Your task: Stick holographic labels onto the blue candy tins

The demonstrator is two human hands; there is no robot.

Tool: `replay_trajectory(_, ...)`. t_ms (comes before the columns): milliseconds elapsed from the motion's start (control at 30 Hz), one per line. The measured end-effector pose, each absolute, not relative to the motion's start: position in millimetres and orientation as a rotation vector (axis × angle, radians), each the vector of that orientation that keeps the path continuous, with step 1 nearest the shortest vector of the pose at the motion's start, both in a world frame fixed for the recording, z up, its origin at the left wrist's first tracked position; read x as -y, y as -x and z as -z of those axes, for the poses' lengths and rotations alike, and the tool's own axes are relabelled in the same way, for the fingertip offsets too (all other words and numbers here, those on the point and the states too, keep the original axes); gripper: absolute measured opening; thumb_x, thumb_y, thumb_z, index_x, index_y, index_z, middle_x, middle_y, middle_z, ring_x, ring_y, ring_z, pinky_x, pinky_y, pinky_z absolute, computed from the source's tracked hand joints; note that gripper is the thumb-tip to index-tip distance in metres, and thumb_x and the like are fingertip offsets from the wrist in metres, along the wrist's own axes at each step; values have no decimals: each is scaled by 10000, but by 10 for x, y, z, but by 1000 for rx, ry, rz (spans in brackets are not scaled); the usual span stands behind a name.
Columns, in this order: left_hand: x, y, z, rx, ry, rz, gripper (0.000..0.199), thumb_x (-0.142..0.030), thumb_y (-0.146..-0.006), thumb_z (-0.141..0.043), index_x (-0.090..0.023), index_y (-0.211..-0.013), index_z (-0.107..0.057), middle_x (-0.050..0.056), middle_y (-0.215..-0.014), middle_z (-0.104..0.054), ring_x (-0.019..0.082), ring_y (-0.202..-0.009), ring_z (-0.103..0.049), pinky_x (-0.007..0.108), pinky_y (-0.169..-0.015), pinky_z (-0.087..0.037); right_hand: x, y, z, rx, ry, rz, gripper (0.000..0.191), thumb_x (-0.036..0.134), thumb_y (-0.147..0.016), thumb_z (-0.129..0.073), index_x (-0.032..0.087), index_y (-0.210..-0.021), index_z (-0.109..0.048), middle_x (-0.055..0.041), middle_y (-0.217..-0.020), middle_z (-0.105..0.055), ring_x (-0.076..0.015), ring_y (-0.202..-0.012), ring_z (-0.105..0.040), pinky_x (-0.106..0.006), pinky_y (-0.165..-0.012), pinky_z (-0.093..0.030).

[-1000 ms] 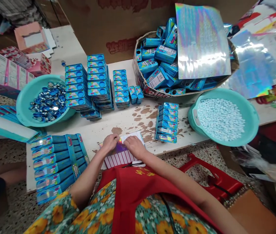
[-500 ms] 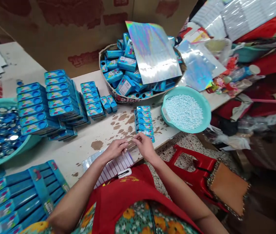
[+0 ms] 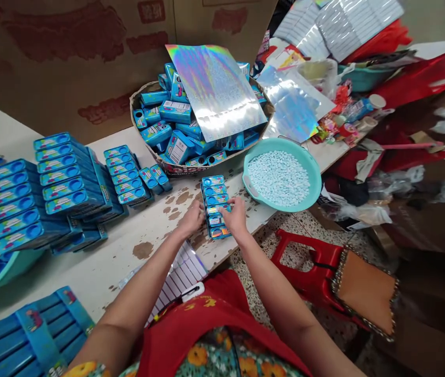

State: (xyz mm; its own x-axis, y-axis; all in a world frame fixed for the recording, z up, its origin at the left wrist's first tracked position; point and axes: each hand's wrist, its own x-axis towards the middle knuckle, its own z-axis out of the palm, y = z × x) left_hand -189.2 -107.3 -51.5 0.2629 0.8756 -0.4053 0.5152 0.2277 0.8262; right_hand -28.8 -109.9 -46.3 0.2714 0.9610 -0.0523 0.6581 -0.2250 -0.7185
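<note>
A short row of small blue boxes lies on the table in front of me, their printed ends facing up. My left hand is at the left side of this row, fingers curled together; what they hold, if anything, is hidden. Over the row's right edge reaches my right hand, its thumb on one box and its fingers bent round that box's right side. Nearer my body, a sheet of pale strips lies at the table's front edge, partly under my left forearm.
Stacked blue boxes stand left, beside a turquoise basin of shiny blue caps. Behind is a carton heaped with boxes, a holographic sheet on top. A turquoise bowl of pale pellets sits right, above a red stool.
Both hands have moved forward from the near end of the box row, the left to its left side and the right onto a box. The camera view has shifted right.
</note>
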Motion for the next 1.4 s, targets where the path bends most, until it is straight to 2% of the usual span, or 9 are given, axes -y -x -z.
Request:
replay_trajectory(133,1352,1720,535,-1741,-1596,-394,238,-258,-843,-411,-202,-1069,-462,59,-884,-604,201,-792,-570,294,-667,-390,1096,234,516,1419,1958,-694,287,311,-715,-603,172,-933,-480,-83,-951,-538,-218,-866,-507,-365,-799,-420)
replay_trajectory(300,1572,2068,443,-1600,-1792,-141,226,-284,-838,-456,-211,-1006,-587,94,-1095,-602,241,-1030,-533,319,-847,-397,1245,330,251,1429,1935,-538,178,281,-782,-507,167,-919,-501,-98,-956,-547,-229,-916,-494,-398,-849,-393)
replay_trajectory(367,1689,2500,437,-1777,-1672,-48,283,-319,-874,-392,-216,-1044,-594,82,-1115,-608,227,-1033,-536,320,-858,-400,1466,492,118,1522,1826,-540,198,279,-817,-477,174,-982,-504,-101,-1009,-542,-224,-954,-493,-391,-870,-389)
replay_trajectory(467,1987,3121,463,-1958,-1509,77,328,-362,-881,-367,-210,-1041,-610,77,-1099,-623,227,-1010,-547,325,-844,-406,1862,817,170,1799,1610,-1006,293,327,-789,-552,209,-1053,-507,-68,-1014,-567,-201,-897,-539,-342,-806,-434)
replay_trajectory(700,2618,3524,597,-1852,-1403,91,294,-356,-782,-521,-240,-1023,-642,42,-1046,-646,221,-982,-556,287,-774,-399,2194,1156,1061,1644,1715,-1520,413,190,-687,-583,163,-1091,-502,-1,-764,-576,-181,-701,-565,-332,-681,-468)
replay_trajectory(800,2716,3569,600,-1806,-1352,-59,232,-286,-793,-483,-190,-907,-661,39,-909,-664,181,-860,-572,253,-717,-391,2196,1121,1012,1739,1627,-1396,398,192,-738,-541,171,-1134,-499,-15,-795,-585,-189,-740,-565,-345,-700,-472)
replay_trajectory(1000,2792,3589,547,-1826,-1310,-217,261,-241,-820,-415,-147,-818,-657,42,-769,-660,160,-726,-558,242,-638,-366,2155,1578,459,2499,1268,-806,407,239,-840,-534,217,-1244,-496,-111,-1205,-522,-262,-1080,-454,-406,-902,-398)
replay_trajectory(1267,2809,3560,567,-1951,-1143,-200,237,-249,-782,-477,-143,-793,-689,46,-740,-680,160,-695,-570,240,-614,-368,2370,1940,501,3029,827,-719,371,159,-882,-452,169,-1252,-474,-118,-1264,-524,-260,-1070,-469,-395,-816,-421)
replay_trajectory(1400,2776,3581,619,-1924,-1178,-258,230,-214,-774,-472,-154,-798,-692,47,-792,-693,165,-746,-585,245,-662,-395,2350,1905,482,2985,778,-797,199,181,-871,-488,180,-1040,-594,-112,-1163,-589,-255,-1026,-509,-381,-794,-422)
